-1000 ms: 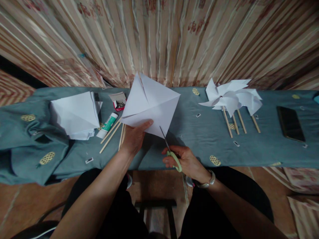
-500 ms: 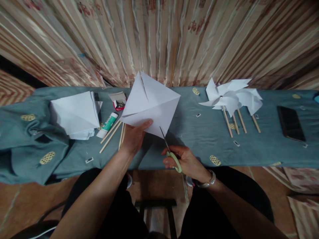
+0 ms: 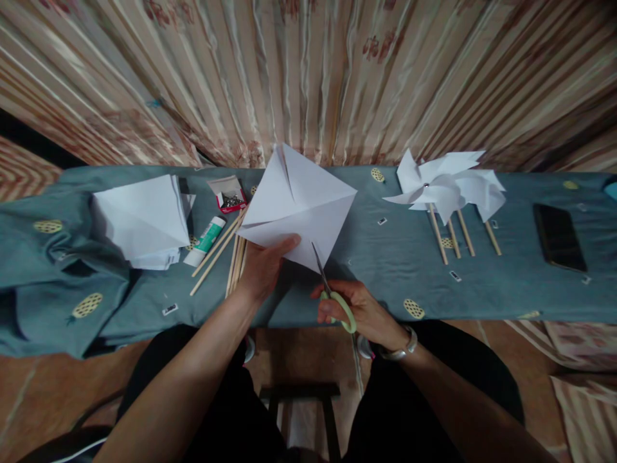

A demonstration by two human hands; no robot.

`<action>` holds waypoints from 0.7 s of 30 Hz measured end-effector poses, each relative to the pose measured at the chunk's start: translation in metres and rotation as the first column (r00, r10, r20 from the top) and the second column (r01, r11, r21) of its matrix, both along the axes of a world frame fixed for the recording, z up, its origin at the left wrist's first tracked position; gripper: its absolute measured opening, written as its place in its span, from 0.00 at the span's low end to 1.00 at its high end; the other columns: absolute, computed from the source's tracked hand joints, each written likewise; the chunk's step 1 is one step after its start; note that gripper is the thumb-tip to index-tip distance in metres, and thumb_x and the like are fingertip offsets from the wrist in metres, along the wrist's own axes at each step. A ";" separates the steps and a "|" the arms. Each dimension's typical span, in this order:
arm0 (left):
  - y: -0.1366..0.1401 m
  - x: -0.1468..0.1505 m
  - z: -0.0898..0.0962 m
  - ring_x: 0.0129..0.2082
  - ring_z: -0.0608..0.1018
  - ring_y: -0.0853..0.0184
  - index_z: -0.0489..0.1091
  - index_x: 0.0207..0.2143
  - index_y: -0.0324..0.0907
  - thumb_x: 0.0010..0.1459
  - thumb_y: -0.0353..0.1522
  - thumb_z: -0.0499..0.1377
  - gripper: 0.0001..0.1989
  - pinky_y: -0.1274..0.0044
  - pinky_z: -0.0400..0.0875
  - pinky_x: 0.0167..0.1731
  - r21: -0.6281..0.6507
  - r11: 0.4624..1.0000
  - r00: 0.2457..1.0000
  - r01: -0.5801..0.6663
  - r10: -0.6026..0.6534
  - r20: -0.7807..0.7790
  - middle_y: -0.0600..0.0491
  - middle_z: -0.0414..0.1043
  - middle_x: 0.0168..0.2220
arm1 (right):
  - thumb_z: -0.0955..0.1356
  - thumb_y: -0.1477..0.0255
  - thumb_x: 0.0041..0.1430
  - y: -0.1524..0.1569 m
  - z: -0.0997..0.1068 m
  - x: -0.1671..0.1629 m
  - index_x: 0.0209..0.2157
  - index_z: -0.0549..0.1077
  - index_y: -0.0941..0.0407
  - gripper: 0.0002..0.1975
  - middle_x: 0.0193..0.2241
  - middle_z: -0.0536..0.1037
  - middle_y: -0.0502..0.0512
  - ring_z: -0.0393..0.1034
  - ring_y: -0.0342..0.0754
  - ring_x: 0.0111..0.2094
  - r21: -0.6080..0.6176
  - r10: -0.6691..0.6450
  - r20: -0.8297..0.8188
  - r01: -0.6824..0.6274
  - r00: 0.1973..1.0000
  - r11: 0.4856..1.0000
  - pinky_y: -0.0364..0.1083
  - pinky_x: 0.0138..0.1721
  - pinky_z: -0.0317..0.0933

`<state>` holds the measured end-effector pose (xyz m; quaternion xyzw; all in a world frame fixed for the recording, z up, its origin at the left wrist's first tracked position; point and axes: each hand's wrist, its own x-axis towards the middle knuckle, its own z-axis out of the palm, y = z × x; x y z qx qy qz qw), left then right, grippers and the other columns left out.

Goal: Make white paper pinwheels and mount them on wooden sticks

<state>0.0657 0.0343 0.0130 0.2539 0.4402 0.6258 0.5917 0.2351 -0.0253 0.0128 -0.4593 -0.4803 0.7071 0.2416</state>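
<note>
A square sheet of white paper (image 3: pixel 318 183), creased along its diagonals, is held above the table by my left hand (image 3: pixel 267 267). The thumb lies on top near its lower left edge and the other fingers are hidden beneath. Slits run inward from the sheet's top and left corners. My right hand (image 3: pixel 354 305) grips scissors (image 3: pixel 341 310) with light green handles. Their blades reach over the sheet's bottom corner, pointing up toward its middle. Wooden sticks (image 3: pixel 236 263) lie beside my left hand, partly covered by it.
On the blue-green cloth (image 3: pixel 366 257), a paper stack (image 3: pixel 139 218), a glue stick (image 3: pixel 205 242) and a red box of metal pins (image 3: pixel 228 198) lie left. Paper pinwheels (image 3: pixel 446 186) on sticks and a dark phone (image 3: pixel 559 236) lie right. A striped curtain (image 3: pixel 308 77) hangs behind.
The sheet and both hands appear slightly farther right and lower, while the table's things shift slightly left in view. The scissors remain at the bottom corner.
</note>
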 end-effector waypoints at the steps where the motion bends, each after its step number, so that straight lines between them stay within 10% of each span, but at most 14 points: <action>1: -0.001 0.001 -0.001 0.37 0.80 0.63 0.73 0.46 0.44 0.37 0.26 0.71 0.29 0.70 0.74 0.44 -0.005 1.000 1.000 0.006 -0.006 -0.005 0.54 0.80 0.35 | 0.72 0.46 0.47 0.000 0.000 0.000 0.35 0.72 0.58 0.29 0.23 0.75 0.48 0.69 0.41 0.25 0.002 -0.008 0.002 0.008 1.000 1.000 0.40 0.26 0.63; 21: -0.007 0.005 -0.009 0.36 0.79 0.65 0.74 0.46 0.45 0.37 0.27 0.72 0.29 0.73 0.73 0.41 -0.004 0.998 0.998 0.061 -0.061 -0.005 0.55 0.80 0.36 | 0.75 0.48 0.43 0.004 -0.004 -0.001 0.36 0.74 0.58 0.29 0.22 0.76 0.49 0.70 0.42 0.24 -0.002 -0.064 0.040 0.064 0.997 0.998 0.40 0.23 0.62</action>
